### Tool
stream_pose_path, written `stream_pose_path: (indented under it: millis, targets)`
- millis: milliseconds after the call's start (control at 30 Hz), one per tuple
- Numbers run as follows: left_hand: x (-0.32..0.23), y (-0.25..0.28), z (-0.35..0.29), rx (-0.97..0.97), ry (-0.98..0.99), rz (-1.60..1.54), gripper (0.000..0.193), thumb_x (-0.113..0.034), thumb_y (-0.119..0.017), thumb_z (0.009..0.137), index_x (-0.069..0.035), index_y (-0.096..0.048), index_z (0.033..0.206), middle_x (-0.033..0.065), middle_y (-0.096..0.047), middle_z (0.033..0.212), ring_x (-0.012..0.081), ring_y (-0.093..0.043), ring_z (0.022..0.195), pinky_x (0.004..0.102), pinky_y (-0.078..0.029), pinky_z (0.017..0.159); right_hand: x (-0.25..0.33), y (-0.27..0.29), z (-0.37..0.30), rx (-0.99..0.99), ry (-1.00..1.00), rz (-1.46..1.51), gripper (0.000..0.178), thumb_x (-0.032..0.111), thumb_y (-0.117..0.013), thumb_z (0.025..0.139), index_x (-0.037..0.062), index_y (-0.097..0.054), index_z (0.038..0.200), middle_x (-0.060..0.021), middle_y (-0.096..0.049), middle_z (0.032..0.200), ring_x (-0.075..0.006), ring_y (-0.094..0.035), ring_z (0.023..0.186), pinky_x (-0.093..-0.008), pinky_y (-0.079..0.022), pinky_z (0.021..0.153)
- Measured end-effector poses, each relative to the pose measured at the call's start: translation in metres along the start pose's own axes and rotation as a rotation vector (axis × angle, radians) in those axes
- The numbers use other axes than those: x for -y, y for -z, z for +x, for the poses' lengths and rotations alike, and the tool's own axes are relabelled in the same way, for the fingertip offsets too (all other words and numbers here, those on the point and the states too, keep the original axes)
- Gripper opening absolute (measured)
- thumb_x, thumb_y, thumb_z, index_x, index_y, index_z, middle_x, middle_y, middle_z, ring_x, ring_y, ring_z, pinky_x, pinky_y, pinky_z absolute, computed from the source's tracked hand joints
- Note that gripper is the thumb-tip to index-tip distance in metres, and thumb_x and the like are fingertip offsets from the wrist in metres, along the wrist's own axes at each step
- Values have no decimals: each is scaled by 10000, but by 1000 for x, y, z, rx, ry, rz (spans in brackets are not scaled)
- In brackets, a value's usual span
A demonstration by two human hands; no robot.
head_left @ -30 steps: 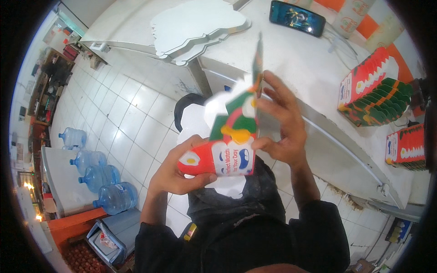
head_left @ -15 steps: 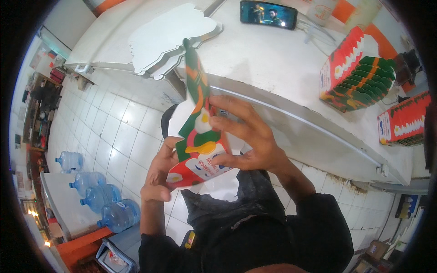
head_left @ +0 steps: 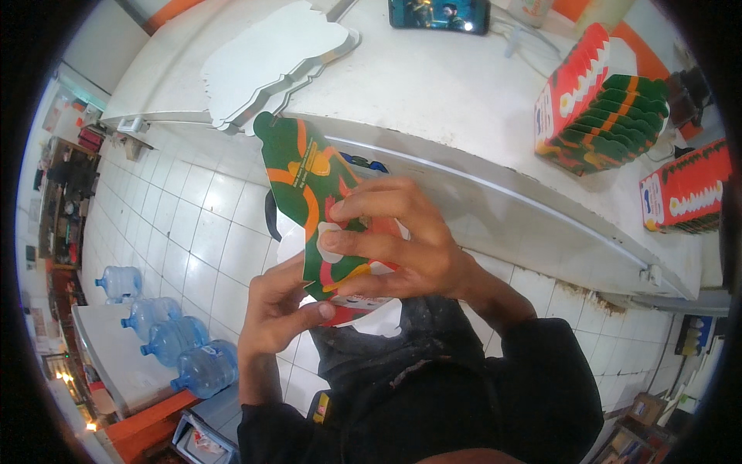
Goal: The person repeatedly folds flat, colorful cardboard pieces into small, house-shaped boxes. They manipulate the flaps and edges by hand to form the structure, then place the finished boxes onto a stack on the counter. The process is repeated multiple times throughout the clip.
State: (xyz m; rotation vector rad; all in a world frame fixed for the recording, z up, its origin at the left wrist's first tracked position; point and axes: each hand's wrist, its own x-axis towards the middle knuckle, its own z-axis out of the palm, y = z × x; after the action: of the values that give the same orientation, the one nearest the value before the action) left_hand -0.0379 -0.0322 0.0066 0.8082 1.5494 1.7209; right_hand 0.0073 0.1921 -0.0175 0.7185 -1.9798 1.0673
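Both hands grip a flat green, orange and red printed cardboard cut-out (head_left: 309, 185).
Right hand (head_left: 402, 247) clasps it from above; left hand (head_left: 274, 313) pinches its lower edge.

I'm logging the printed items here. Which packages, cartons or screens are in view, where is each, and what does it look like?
Printed carton blank: held in both hands, flat, green with orange and red.
White blanks: stacked on the counter's far left, scalloped.
Folded cartons: row at counter right, red and green.
Red cartons: far right.
Phone: counter's top edge, screen lit.
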Motion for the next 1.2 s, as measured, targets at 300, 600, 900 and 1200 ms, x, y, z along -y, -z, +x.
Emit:
stream_pose_path:
  millis: [300,600,900,1200]
  targets:
    - [12,4,9,-26,-22,-147,602,-240,-766,726,10,-574,1238,170,-557,1277,294,-550,1184,447,-381,1061,-6,-12,-3,-15,-95,5,429,257,-803,693,97,-690,1074,-56,-581,1134,-240,-538,1023,-363,-420,879]
    - [33,12,-3,-199,102,-459,920,-615,-551,844,35,-257,1426,234,-415,1392,334,-489,1242,459,-452,995,-7,-8,-3,8,-137,209,266,108,-782,691,97,-727,951,-28,-636,973,-237,-551,1026,-366,-453,855]
    - [4,-27,15,-629,-53,-152,374,-147,-692,868,24,-555,1170,111,-645,1075,173,-634,955,300,-514,847,-7,-20,-11,-84,-278,459,182,98,-814,679,76,-694,815,-95,-545,1175,-271,-499,1167,-415,-396,991]
    - [13,-45,18,-721,-232,41,253,-101,-724,840,58,-640,1018,97,-686,910,141,-641,815,253,-512,744,-7,-38,-12,-365,-236,340,168,0,-708,694,44,-563,766,-194,-487,1247,-305,-495,1203,-431,-373,1025]
